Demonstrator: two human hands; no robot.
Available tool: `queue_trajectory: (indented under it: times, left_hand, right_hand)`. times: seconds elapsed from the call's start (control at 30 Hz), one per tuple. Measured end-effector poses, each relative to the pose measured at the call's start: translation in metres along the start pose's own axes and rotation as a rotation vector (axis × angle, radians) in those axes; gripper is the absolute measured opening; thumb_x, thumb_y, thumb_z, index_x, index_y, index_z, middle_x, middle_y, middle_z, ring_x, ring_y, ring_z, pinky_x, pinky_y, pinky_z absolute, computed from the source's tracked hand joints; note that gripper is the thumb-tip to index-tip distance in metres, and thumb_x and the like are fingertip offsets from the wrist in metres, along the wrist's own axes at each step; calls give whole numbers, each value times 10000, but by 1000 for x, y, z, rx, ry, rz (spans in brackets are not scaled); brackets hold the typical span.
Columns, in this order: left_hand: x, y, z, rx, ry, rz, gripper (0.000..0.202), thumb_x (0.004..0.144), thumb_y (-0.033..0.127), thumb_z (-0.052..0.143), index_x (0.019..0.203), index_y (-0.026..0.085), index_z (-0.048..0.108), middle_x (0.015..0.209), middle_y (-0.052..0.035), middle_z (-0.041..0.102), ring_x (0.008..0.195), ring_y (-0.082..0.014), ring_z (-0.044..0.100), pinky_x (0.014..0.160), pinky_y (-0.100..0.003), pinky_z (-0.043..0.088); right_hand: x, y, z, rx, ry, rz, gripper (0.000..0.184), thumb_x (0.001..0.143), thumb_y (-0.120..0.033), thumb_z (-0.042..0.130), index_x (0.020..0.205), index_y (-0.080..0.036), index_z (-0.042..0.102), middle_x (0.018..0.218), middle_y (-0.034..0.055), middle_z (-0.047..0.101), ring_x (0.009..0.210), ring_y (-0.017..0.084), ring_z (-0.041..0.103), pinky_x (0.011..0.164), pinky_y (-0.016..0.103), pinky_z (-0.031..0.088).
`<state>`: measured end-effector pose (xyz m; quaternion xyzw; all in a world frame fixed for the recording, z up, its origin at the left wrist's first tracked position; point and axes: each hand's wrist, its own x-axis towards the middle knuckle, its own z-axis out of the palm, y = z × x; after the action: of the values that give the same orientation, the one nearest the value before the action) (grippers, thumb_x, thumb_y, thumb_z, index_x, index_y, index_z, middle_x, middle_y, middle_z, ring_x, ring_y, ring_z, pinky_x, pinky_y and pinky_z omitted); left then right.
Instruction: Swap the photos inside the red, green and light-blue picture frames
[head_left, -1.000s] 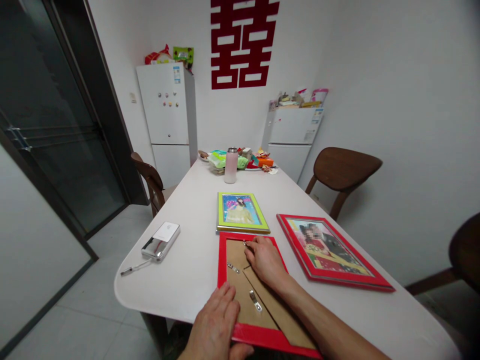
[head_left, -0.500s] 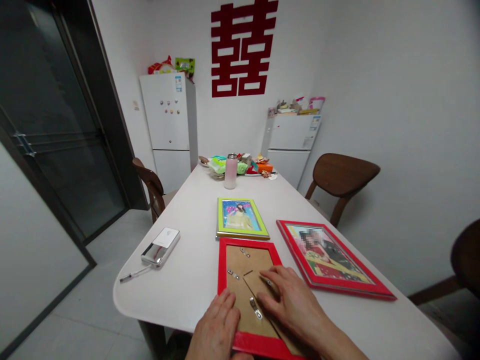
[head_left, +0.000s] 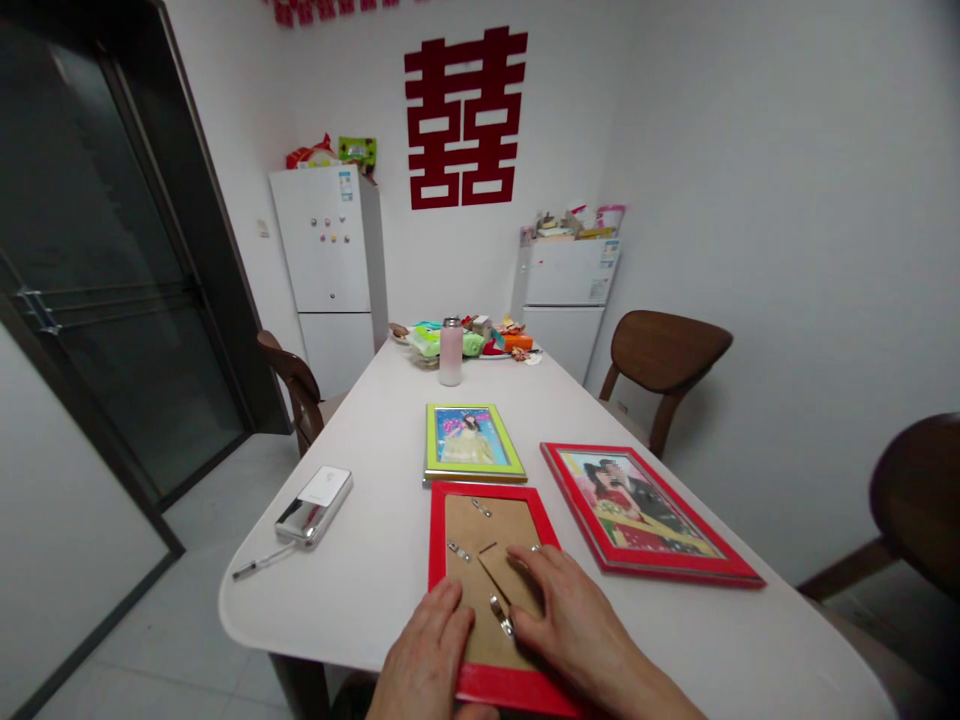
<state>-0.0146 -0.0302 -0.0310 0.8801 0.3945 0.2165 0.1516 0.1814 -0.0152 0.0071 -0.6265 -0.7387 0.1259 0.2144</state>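
Observation:
A red picture frame (head_left: 438, 540) lies face down at the table's near edge, its brown backing board (head_left: 480, 575) showing with silver turn clips. My left hand (head_left: 427, 645) holds the frame's near left side, fingers together over the rim and thumb at the near edge. Over the right part of the board rests my right hand (head_left: 574, 615), thumb and index finger spread apart. Its thumb is near a silver clip (head_left: 501, 615); its index fingertip is by another clip, partly hidden. A thin slot and a short flap mark the board between the hands.
Beyond it lies a green picture frame (head_left: 476, 472); to the right, a red-framed photo (head_left: 652, 565). A power bank with a short cable (head_left: 315, 505) is on the left. A pink bottle (head_left: 451, 355) and snack packets (head_left: 517, 342) stand at the far end. Chairs (head_left: 667, 350) flank the table.
The view has shifted slightly, so the table and objects sit a little further left. Both hands stay on the red frame; my right index finger has shifted slightly over the board.

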Motion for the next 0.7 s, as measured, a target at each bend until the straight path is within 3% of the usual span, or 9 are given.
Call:
queue_trajectory:
  times: [0.1,0.2,0.33,0.47,0.7]
  left_hand:
    - [4,6,-7,-304,124,-93,548,659,275,596,1157,137,414,1270,-174,371,1156,-276,351,945,-425,311]
    - [16,15,-18,-787,294,-268,485,730,257,517,1178,161,358,1217,-134,447,1091,-236,439,917,-389,354]
    - [31,20,-30,-1366,321,-424,417,725,260,530,1098,129,398,1048,-124,577,930,-239,559,781,-357,454]
    - [23,3,-48,-1478,368,-551,390,691,230,581,1044,132,449,946,-95,626,810,-238,608,654,-328,492]
    - [-8,-48,-76,-1333,364,-708,410,670,231,608,1040,131,464,849,-71,656,686,-225,631,608,-322,492]
  right_hand:
    - [3,-3,-12,6,26,14,459,604,-243,512,1051,-144,533,978,98,538,925,212,477,821,316,352]
    - [3,-14,-24,32,62,1,428,596,-230,515,1014,-147,553,954,91,542,905,206,483,823,323,357]
    - [1,-37,-26,129,70,-89,394,610,-210,523,1002,-176,547,945,74,533,883,188,488,800,318,381]
    - [3,-30,-20,183,72,-143,351,682,-276,495,1021,-191,531,1005,76,527,934,192,480,808,322,386]
    - [9,35,-8,-113,71,156,418,713,-320,433,1066,-113,516,967,133,552,886,233,524,753,326,392]
